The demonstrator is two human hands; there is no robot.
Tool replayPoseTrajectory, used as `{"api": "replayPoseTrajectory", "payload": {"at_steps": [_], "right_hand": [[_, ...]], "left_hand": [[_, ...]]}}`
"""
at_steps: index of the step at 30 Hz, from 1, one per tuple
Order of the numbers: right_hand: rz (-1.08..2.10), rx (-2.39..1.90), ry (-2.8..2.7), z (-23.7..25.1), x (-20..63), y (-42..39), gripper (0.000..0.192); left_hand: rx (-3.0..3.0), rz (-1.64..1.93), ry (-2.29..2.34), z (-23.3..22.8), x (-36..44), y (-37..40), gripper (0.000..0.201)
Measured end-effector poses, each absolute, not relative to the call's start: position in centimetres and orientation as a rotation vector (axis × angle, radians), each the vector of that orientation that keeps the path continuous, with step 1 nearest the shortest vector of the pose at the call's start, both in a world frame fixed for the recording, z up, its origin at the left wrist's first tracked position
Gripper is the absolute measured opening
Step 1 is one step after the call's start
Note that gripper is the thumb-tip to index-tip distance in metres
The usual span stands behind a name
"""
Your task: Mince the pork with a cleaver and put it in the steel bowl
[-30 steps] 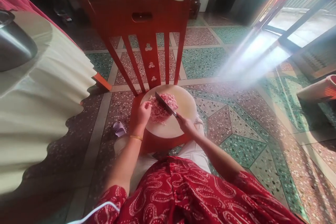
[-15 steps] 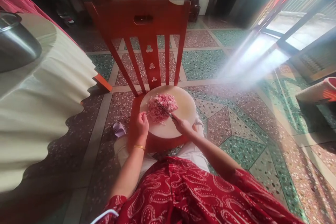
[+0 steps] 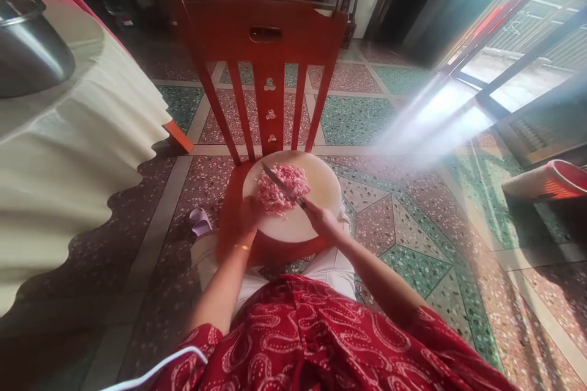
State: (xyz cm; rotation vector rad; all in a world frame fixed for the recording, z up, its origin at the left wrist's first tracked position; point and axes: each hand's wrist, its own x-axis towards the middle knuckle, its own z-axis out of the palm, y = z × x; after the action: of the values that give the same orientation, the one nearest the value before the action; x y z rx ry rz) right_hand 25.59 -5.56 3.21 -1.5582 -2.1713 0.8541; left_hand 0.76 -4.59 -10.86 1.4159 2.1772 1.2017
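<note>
— Where does the meat sit relative to the hands?

— The pile of minced meat (image 3: 280, 188) lies on the far-left half of the round cutting board (image 3: 321, 186), which rests on the seat of the red chair (image 3: 266, 43). Both hands come at it from the near side. The right hand (image 3: 321, 220) is closed around the handle of the knife (image 3: 279, 183).

— And how does the blade run?

— Its long axis slants from the right hand up and to the left, across the top of the pile, tip toward the chair back.

— The left hand?

— The left hand (image 3: 247, 211) sits at the near-left rim of the board, just beside the meat. It is blurred, so whether its fingers are curled or flat cannot be told. It appears to hold nothing.

— Which hand is nearer the pile?

— The left one by position; the right one reaches it only through the blade.

— Anything else around?

— A metal pot (image 3: 27, 43) stands on the cloth-covered table (image 3: 82, 153), well apart to the left.
</note>
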Motion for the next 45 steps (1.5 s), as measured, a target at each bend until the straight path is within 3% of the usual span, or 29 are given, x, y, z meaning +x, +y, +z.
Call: {"api": "replayPoseTrajectory", "payload": {"at_steps": [5, 10, 17, 22, 28, 36, 41, 45], "right_hand": [[0.688, -1.369, -2.092, 4.4, 24.1, -5.2, 0.049], [0.852, -1.657, -2.204, 2.1, 24.3, -5.3, 0.044], [0.648, -1.322, -2.09, 4.2, 23.7, -5.4, 0.049], [0.811, -1.612, -2.288, 1.5, 24.2, -6.1, 0.047], [0.748, -1.412, -2.061, 4.9, 24.4, -5.7, 0.048], [0.94, -1.585, -2.114, 1.9, 25.4, -6.4, 0.042], [0.783, -1.45, -1.954, 5.3, 25.6, -6.0, 0.052], [0.76, -1.462, -2.022, 3.1, 25.0, -5.4, 0.053]], "left_hand": [[1.486, 1.26, 2.211, -11.6, 0.6, -4.6, 0.032], [1.473, 1.219, 2.185, -11.3, 0.7, -4.8, 0.031], [1.509, 1.254, 2.208, -11.8, 0.5, -4.6, 0.032], [1.535, 1.203, 2.171, -11.8, 0.4, -4.8, 0.03], [1.48, 1.207, 2.201, -10.9, 0.9, -4.5, 0.028], [1.329, 1.146, 2.265, -9.2, 2.1, -4.2, 0.028], [1.262, 1.093, 2.338, -8.9, 2.5, -3.1, 0.033], [1.243, 1.014, 2.384, -8.9, 2.6, -2.8, 0.033]]}}
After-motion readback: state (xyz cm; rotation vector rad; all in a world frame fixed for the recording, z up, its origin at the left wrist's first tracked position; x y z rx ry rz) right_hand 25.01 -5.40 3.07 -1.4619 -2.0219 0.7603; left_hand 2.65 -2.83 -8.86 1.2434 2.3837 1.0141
